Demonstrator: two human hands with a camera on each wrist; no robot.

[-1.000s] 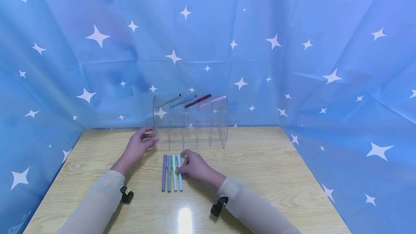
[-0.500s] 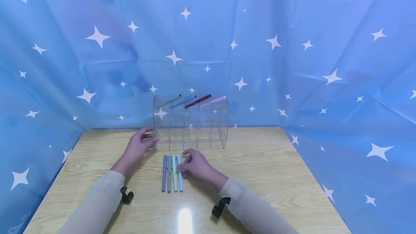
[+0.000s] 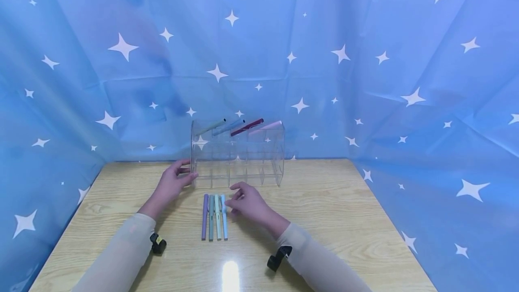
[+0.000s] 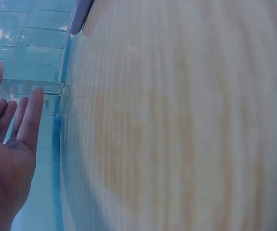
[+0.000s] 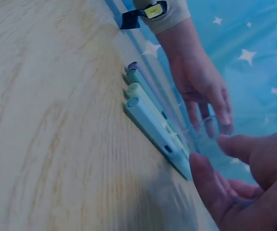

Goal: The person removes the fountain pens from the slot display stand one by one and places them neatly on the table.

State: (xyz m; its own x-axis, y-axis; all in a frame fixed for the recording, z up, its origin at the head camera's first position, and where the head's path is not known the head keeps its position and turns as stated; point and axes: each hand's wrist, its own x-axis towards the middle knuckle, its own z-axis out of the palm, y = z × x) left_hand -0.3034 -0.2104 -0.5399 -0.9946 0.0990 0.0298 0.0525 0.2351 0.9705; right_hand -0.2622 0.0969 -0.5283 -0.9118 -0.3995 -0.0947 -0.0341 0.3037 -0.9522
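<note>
A clear, divided plastic pen rack (image 3: 239,175) stands at the back of the table. My left hand (image 3: 173,181) rests against its left end, thumb at the front corner; in the left wrist view the fingers (image 4: 32,120) lie fairly straight at the rack's edge. In front of the rack lie capped pens side by side: purple (image 3: 204,217), teal (image 3: 211,220), pale green (image 3: 218,222) and light blue (image 3: 225,226). My right hand (image 3: 250,203) hovers just right of the light blue pen, thumb and fingers parted and holding nothing, fingertips beside the pen's upper end.
Along the rack's top row lean a green pen (image 3: 211,126), a blue pen (image 3: 229,126), a dark red pen (image 3: 247,127) and a pink pen (image 3: 265,127). A blue star-printed curtain (image 3: 259,57) hangs close behind the wooden table (image 3: 324,220).
My right hand has drawn back a little to the right and away from the light blue pen. The left hand stays at the rack's end, and the pens lie as before.
</note>
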